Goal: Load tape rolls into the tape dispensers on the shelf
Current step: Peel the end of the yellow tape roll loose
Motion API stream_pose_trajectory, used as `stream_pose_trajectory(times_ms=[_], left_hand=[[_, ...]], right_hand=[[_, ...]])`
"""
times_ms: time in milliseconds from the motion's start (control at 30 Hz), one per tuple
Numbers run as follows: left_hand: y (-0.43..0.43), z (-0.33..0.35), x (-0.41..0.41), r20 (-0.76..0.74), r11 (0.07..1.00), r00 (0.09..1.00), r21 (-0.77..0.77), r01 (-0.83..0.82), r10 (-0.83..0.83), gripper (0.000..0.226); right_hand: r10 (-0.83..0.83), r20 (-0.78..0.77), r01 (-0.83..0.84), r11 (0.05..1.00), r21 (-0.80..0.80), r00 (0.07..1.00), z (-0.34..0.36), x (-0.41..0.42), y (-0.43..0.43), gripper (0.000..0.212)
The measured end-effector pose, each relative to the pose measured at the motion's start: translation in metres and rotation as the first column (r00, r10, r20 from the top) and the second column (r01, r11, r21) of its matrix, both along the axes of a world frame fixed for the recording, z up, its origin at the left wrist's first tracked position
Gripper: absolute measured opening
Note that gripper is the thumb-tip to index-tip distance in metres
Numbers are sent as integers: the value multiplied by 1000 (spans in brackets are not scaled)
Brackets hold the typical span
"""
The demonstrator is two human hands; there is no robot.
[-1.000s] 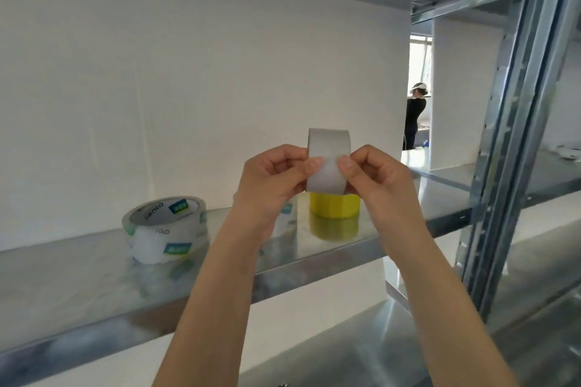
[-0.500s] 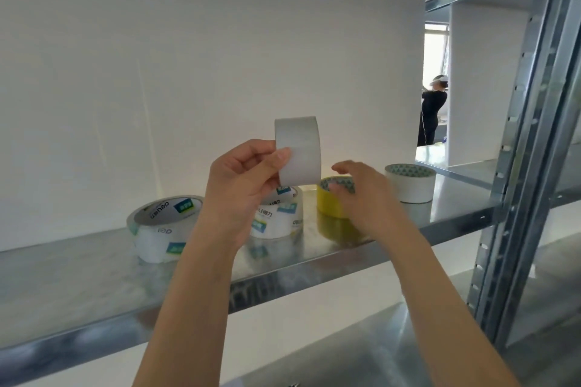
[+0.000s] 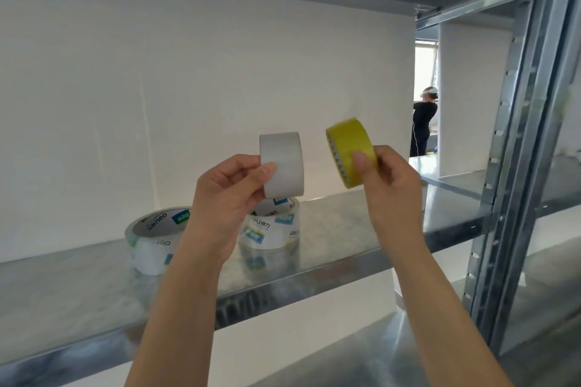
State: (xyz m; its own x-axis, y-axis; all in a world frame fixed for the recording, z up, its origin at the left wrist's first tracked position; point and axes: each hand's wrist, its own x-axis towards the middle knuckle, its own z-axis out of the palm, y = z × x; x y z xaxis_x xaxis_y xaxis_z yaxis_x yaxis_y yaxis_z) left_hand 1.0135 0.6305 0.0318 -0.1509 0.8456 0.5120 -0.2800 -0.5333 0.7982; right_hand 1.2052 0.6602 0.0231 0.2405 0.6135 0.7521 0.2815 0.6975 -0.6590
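Note:
My left hand holds a white tape roll upright above the metal shelf, thumb on its outer face. My right hand grips a yellow tape roll, lifted off the shelf and tilted, a little to the right of the white one. Two clear printed tape rolls rest flat on the shelf: one at the left, one just behind my left hand. No tape dispenser is visible.
A steel upright post stands at the right. Another shelf board lies below. A white wall backs the shelf. A person in black stands far off through the gap at the right.
My right hand let go of the white roll, reached down to the yellow roll on the shelf and lifted it. The left hand keeps the white roll raised.

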Motion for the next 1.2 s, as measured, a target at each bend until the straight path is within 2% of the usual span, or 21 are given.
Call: stream_pose_trajectory(times_ms=[67, 133, 300, 400, 467, 533, 667, 700, 867, 933, 967, 1033, 1067, 1133, 1200], left_hand=[[1, -1, 4, -19, 1000, 1000, -11, -3, 3, 10], [2, -2, 10, -27, 1000, 1000, -28, -4, 4, 14], [1, -1, 29, -136, 990, 984, -60, -127, 117, 8], [11, 0, 45, -285, 966, 925, 16, -259, 253, 13], [20, -2, 60, -457, 934, 817, 118, -337, 352, 15], [29, -8, 74, -620, 892, 647, 241, -382, 444, 13], [46, -27, 97, -843, 876, 312, 324, -357, 438, 16], [50, -30, 100, -860, 871, 262, 333, -361, 437, 18], [54, -37, 103, -850, 849, 229, 373, -373, 474, 29], [48, -37, 106, -824, 845, 287, 366, -391, 489, 28], [43, -35, 109, -782, 836, 359, 352, -420, 510, 26], [27, -28, 116, -589, 826, 587, 307, -473, 556, 19], [17, -22, 122, -462, 853, 717, 260, -453, 522, 15], [-7, -7, 136, -272, 942, 905, 162, -293, 328, 12], [-26, 1, 152, -228, 989, 964, 91, -117, 135, 17]], right_hand=[[88, -121, -81, 995, 64, 989, 7, 3, -13, 14], [146, -177, -129, 986, 103, 973, 9, 6, -21, 10], [148, -194, -126, 985, 120, 970, 6, 16, -31, 13], [140, -197, -117, 986, 123, 970, 5, 21, -35, 12], [137, -192, -114, 985, 128, 972, 3, 26, -37, 13], [136, -180, -114, 985, 129, 974, 1, 33, -38, 14], [146, -189, -126, 985, 115, 971, -6, 51, -37, 13], [148, -188, -129, 985, 111, 971, -7, 55, -36, 13], [159, -184, -147, 986, 77, 970, -14, 70, -34, 13], [167, -179, -157, 985, 71, 970, -15, 74, -34, 15], [173, -181, -164, 984, 64, 968, -16, 75, -34, 17], [183, -186, -176, 983, 50, 965, -17, 77, -34, 17], [185, -189, -179, 983, 49, 964, -17, 78, -34, 17], [197, -200, -189, 980, 58, 960, -19, 80, -35, 18], [216, -204, -207, 976, 66, 955, -20, 80, -37, 18]])
